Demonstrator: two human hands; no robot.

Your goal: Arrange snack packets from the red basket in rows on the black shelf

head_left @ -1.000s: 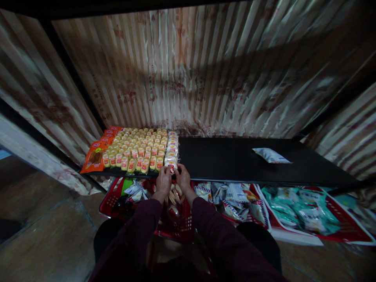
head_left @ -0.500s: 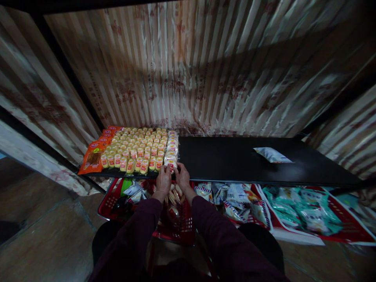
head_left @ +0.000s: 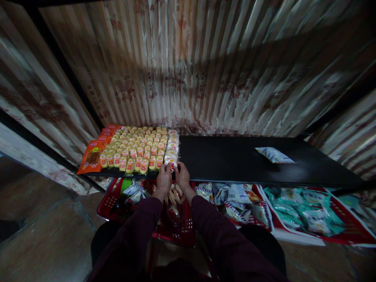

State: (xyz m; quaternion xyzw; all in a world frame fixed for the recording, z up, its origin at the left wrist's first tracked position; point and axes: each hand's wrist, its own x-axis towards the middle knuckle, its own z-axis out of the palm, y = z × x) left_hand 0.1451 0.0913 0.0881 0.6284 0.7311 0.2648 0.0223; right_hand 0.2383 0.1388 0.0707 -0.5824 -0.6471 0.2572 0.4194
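My left hand (head_left: 164,179) and my right hand (head_left: 182,176) meet at the front edge of a black shelf (head_left: 214,160). Between their fingertips is a small snack cake in a clear and white wrapper (head_left: 170,166), partly hidden by the fingers. It is the nearest of a column of white-wrapped snack cakes (head_left: 172,145) running to the back. Left of that column stand many rows of yellow wrapped snack cakes (head_left: 138,150), with red labels showing on the front ones. Orange snack bags (head_left: 91,158) overlap at the shelf's left end.
A silver-white packet (head_left: 273,155) lies on the shelf's right part. Below are red baskets (head_left: 188,231) of assorted packets, white-and-blue bags (head_left: 235,194) and green bags (head_left: 305,211). Striped curtain-like cloth (head_left: 182,70) hangs behind, and a black post (head_left: 67,66) stands at left.
Both hands stay on the front white-wrapped snack cake with hardly any movement. The view shifts very slightly.
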